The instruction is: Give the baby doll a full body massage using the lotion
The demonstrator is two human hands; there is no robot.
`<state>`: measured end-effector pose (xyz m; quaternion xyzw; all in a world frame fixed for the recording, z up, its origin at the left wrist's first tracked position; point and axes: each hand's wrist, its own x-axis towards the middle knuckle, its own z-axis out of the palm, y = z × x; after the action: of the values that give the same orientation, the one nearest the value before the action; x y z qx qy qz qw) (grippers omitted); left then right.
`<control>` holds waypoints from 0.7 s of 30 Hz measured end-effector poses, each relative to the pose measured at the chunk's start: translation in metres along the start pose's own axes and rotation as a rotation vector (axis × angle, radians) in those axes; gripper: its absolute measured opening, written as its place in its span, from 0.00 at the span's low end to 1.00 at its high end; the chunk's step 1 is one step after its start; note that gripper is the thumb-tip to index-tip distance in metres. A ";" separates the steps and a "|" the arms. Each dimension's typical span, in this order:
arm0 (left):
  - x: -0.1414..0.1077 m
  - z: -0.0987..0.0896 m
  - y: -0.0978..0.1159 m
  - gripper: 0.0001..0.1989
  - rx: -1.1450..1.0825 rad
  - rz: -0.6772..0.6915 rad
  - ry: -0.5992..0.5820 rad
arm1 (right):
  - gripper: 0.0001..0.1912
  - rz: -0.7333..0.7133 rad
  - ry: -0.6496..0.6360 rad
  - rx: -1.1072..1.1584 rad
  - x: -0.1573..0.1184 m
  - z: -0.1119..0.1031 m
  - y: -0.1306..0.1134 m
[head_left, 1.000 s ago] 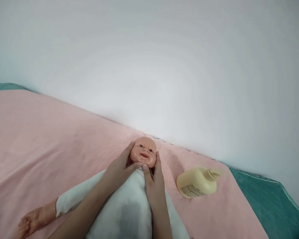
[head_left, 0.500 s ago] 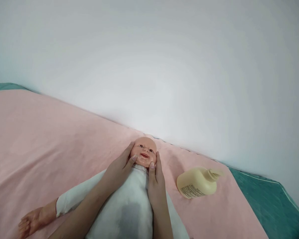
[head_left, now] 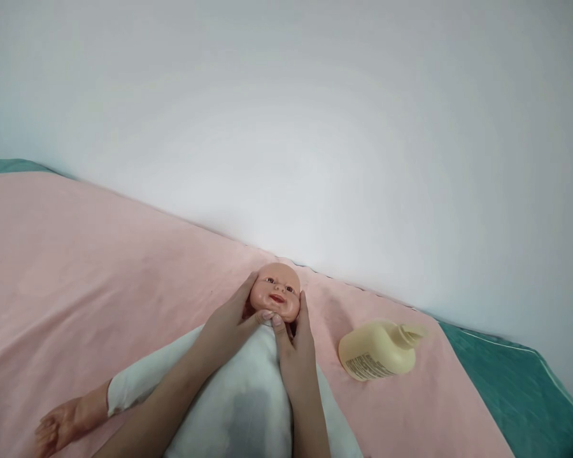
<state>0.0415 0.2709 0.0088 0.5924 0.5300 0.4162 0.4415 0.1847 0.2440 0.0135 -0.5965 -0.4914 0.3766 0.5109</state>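
A baby doll (head_left: 275, 292) in a white garment with a grey patch on the front lies face up. My left hand (head_left: 232, 327) cups the left side of its head, fingers along the cheek. On the other side, my right hand (head_left: 296, 353) holds the head, its fingers by the ear. Both thumbs meet under the doll's chin, near the neckline. The doll's bare left-side hand (head_left: 57, 429) sticks out of its sleeve; its other hand is out of sight.
To the right, a pale yellow pump bottle (head_left: 377, 350) with printed text stands on the pink sheet (head_left: 100, 254). Green cloth (head_left: 510, 381) shows at the right, beyond the sheet's edge. A white wall (head_left: 286, 127) rises behind the doll's head.
My thumbs have slid from the doll's cheeks down and inward to under its chin. The doll and the bottle stay where they were.
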 end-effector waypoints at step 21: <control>-0.005 -0.003 0.014 0.34 0.075 -0.042 -0.007 | 0.38 -0.003 0.005 -0.111 0.001 -0.003 0.000</control>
<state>0.0415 0.2658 0.0235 0.5988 0.5558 0.3847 0.4295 0.1880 0.2440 0.0138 -0.6239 -0.5112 0.3465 0.4789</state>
